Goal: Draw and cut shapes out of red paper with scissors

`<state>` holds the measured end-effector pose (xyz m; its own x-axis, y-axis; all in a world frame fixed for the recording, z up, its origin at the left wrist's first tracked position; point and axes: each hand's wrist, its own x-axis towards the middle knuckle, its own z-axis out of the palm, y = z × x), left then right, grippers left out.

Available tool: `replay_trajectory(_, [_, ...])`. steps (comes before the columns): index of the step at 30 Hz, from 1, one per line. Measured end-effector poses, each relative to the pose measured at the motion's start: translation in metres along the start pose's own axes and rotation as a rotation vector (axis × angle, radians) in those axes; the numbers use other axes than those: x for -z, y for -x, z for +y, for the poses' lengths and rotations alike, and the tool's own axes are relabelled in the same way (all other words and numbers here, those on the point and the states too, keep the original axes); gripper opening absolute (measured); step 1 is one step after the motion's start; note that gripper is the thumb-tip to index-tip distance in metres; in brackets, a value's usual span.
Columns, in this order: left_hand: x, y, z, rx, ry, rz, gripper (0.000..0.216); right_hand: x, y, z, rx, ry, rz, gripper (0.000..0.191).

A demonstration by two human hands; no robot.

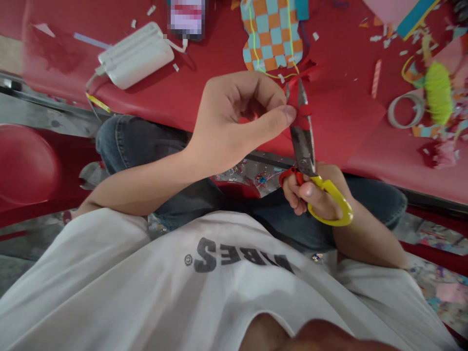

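Observation:
My right hand (pixel 310 192) grips a pair of scissors (pixel 305 146) by its red and yellow handles, the blades pointing away from me. Between the slightly parted blades lies a strip of red ribbon or paper (pixel 303 111); I cannot tell which material. My left hand (pixel 248 114) pinches that red strip between thumb and fingers, right beside the blades. Just beyond the fingertips, an orange and light-blue checkered woven paper piece (pixel 272 34) with yellow-green cord lies on the red table (pixel 343 97).
At the left is a white power bank (pixel 137 56), cabled to a blurred phone (pixel 187 18). A tape roll (pixel 405 110), a bundle of neon yellow cord (pixel 438 92) and paper scraps (pixel 383 44) lie at the right. A red stool (pixel 27 163) stands at the left.

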<state>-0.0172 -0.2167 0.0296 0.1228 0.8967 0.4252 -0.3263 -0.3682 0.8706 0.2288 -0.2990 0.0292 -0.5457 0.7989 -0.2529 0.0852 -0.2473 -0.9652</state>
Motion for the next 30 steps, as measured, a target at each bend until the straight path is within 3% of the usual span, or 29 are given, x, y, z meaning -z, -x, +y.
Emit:
replay_trajectory(16, [0.001, 0.001, -0.005, 0.032, -0.140, -0.002, 0.045, -0.001, 0.001, -0.003, -0.015, 0.039, 0.001, 0.063])
replay_trajectory(22, [0.001, 0.001, -0.008, -0.053, -0.058, -0.019, 0.049, -0.001, -0.001, -0.001, 0.006, 0.035, -0.016, 0.063])
replay_trajectory(30, [-0.002, 0.002, -0.010, -0.064, -0.101, 0.001, 0.054, -0.002, -0.001, -0.002, 0.004, 0.024, -0.012, 0.061])
